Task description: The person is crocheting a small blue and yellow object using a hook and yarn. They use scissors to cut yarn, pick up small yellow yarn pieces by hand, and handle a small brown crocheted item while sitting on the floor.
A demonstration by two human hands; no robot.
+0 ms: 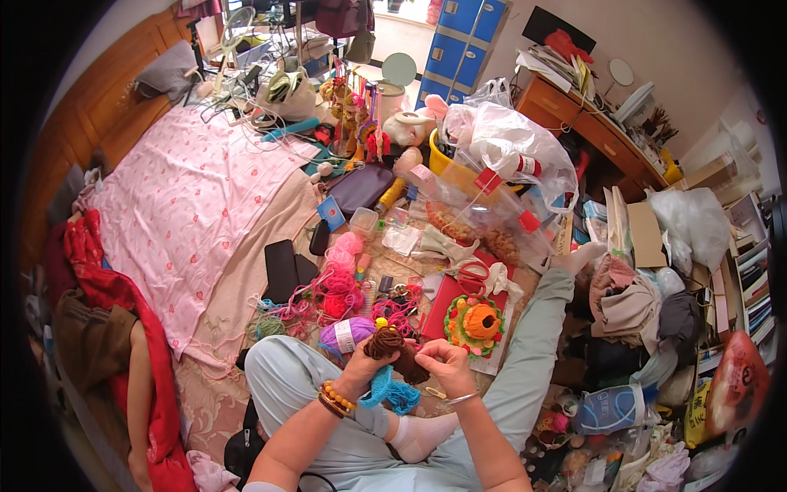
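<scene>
My left hand [358, 371] is closed around a brown yarn piece [384, 341] with a small yellow bit at its top, held above my lap. Beside it, my right hand [450, 366] has thumb and fingers pinched together close to the piece's darker right part; whatever is between them is too small to make out. Bright blue yarn [395, 392] hangs below my left hand. A purple yarn ball [334, 335] with a paper band lies just left of the brown piece. To the right sits an orange and green crocheted piece [474, 325] with a red edge.
Red-handled scissors [471, 277] lie on a red flat item [440, 310]. Tangled pink yarn [340, 297] spreads ahead of my hands, near a black phone-like slab [281, 272]. Behind stands a yellow tub [447, 164] under plastic bags. Bags and clothes [627, 303] pile up at right.
</scene>
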